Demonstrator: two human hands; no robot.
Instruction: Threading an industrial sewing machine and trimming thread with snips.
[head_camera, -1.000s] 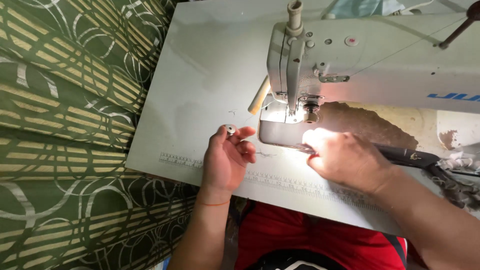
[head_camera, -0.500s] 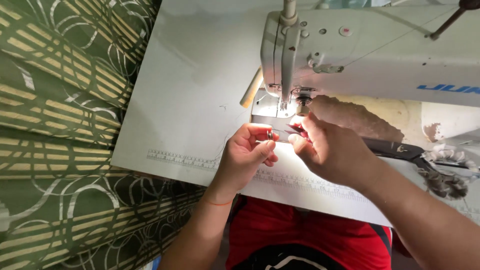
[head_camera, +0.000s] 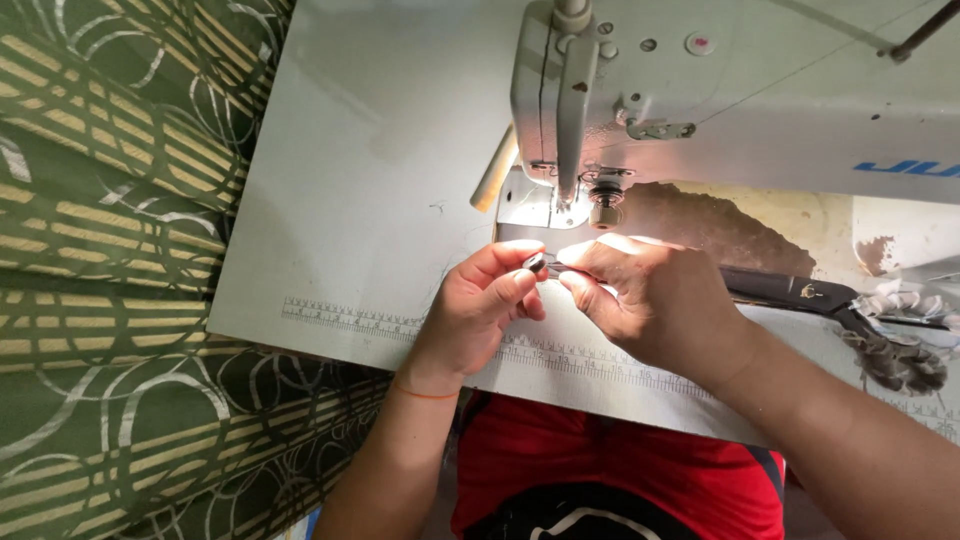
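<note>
Both hands now meet below the sewing machine (head_camera: 640, 90), left hand (head_camera: 480, 310) and right hand (head_camera: 650, 300) pinching a small dark part (head_camera: 537, 263), possibly a bobbin case.

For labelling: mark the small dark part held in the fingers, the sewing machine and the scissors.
small dark part (head_camera: 537, 263), head view, its visible end.
sewing machine (head_camera: 760, 100), head view, arm.
scissors (head_camera: 790, 290), head view, black handle.

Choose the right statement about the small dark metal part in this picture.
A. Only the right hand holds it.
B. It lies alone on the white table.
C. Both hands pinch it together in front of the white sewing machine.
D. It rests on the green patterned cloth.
C: the left hand and the right hand meet at their fingertips on the small dark metal part, just below the white sewing machine.
</note>
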